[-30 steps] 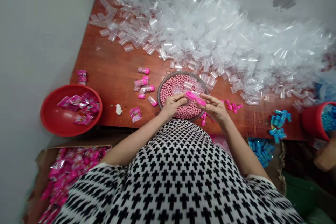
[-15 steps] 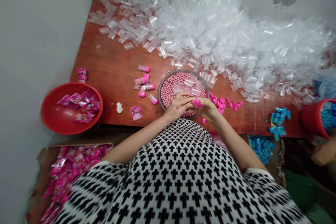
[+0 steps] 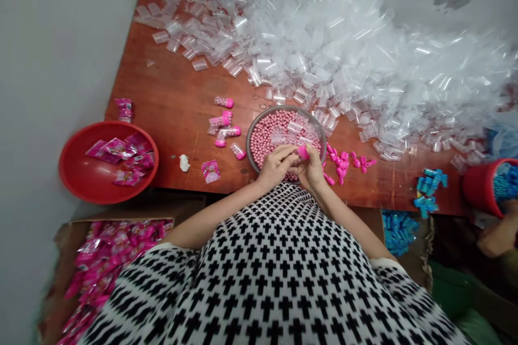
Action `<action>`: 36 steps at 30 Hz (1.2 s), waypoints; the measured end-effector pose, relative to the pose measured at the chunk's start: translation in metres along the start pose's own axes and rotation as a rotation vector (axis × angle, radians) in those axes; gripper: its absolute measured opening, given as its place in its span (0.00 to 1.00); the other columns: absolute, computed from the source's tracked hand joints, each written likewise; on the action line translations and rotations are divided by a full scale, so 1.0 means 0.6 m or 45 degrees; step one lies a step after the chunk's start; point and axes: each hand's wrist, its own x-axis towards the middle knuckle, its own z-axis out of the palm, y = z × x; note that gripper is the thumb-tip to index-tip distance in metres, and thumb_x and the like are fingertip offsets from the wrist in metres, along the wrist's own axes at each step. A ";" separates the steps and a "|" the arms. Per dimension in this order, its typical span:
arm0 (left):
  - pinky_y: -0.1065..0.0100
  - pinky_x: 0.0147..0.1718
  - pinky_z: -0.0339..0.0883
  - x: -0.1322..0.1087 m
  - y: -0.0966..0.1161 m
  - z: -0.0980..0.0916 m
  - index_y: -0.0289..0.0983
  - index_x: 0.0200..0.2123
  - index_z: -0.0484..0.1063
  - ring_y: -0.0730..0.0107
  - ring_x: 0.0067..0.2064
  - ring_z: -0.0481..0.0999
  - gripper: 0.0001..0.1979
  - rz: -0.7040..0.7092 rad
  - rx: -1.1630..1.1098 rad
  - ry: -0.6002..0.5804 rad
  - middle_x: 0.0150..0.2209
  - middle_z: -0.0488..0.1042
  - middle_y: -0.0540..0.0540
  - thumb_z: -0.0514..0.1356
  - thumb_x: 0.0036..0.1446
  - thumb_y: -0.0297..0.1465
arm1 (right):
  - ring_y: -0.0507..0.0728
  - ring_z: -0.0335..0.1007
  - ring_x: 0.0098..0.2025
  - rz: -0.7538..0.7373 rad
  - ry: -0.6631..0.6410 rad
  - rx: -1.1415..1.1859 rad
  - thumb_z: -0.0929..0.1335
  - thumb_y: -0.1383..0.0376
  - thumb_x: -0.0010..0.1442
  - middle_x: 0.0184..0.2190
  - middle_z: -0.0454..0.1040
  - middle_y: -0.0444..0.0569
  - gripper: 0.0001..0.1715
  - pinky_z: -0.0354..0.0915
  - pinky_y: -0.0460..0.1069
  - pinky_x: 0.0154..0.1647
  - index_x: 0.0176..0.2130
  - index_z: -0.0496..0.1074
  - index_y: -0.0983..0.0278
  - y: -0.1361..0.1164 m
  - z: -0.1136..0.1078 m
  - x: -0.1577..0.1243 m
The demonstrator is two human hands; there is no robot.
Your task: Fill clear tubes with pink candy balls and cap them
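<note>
Both my hands meet above the front of a grey bowl of pink beads. My right hand is closed, with a bright pink cap between thumb and fingers. My left hand is closed right against the cap's left side, and its fingers hide whatever lies inside them. Several clear plastic tubes rest on the beads. Right of the bowl lie loose pink caps. To its left are small bead-filled tubes with pink ends.
A red bowl with pink packets stands at the left, above a carton of pink packets. Clear tubes are heaped along the back. Blue pieces and a red bucket are at right, near another person's hand.
My right hand has drawn in closer to my left, and the pink cap has tilted more upright. The other person's hand has moved up to the red bucket. The view has shifted slightly.
</note>
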 end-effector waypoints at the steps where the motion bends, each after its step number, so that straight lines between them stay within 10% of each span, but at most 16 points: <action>1: 0.59 0.52 0.66 0.002 0.001 0.000 0.33 0.44 0.76 0.64 0.49 0.74 0.14 -0.024 -0.013 0.003 0.44 0.77 0.39 0.57 0.58 0.34 | 0.55 0.74 0.30 0.020 -0.041 -0.019 0.66 0.45 0.52 0.24 0.74 0.45 0.23 0.76 0.53 0.33 0.33 0.69 0.61 -0.003 0.001 0.002; 7: 0.59 0.52 0.66 0.023 -0.026 -0.050 0.35 0.47 0.75 0.62 0.50 0.74 0.18 -0.177 -0.117 0.060 0.48 0.76 0.41 0.58 0.57 0.39 | 0.58 0.76 0.39 0.140 -0.279 -0.125 0.57 0.33 0.51 0.36 0.78 0.51 0.39 0.76 0.54 0.35 0.42 0.68 0.61 -0.034 -0.017 0.002; 15: 0.53 0.58 0.56 0.056 -0.132 -0.201 0.32 0.49 0.73 0.58 0.55 0.68 0.18 -0.093 0.697 0.379 0.51 0.74 0.39 0.54 0.60 0.34 | 0.53 0.76 0.34 0.110 -0.058 -0.317 0.71 0.48 0.49 0.39 0.79 0.50 0.24 0.73 0.47 0.31 0.40 0.71 0.62 -0.015 -0.073 0.012; 21: 0.57 0.56 0.58 0.092 -0.107 -0.118 0.36 0.50 0.71 0.61 0.56 0.67 0.18 0.038 0.927 -0.135 0.51 0.72 0.39 0.49 0.59 0.25 | 0.50 0.75 0.30 0.137 0.044 -0.289 0.75 0.52 0.44 0.33 0.79 0.48 0.22 0.71 0.43 0.28 0.35 0.74 0.63 0.011 -0.090 0.010; 27: 0.56 0.43 0.65 0.153 -0.103 -0.051 0.33 0.44 0.71 0.48 0.44 0.75 0.20 -0.466 1.160 -0.212 0.38 0.76 0.34 0.60 0.53 0.42 | 0.50 0.74 0.28 0.062 0.082 -0.251 0.75 0.53 0.44 0.32 0.79 0.48 0.21 0.71 0.44 0.27 0.34 0.74 0.64 0.026 -0.108 -0.003; 36: 0.61 0.46 0.64 0.132 -0.078 -0.071 0.36 0.40 0.71 0.57 0.46 0.71 0.10 -0.111 1.317 -0.489 0.42 0.73 0.39 0.56 0.59 0.35 | 0.52 0.73 0.30 -0.237 0.497 -0.538 0.71 0.49 0.46 0.31 0.78 0.47 0.23 0.71 0.48 0.30 0.34 0.72 0.64 -0.014 -0.269 -0.017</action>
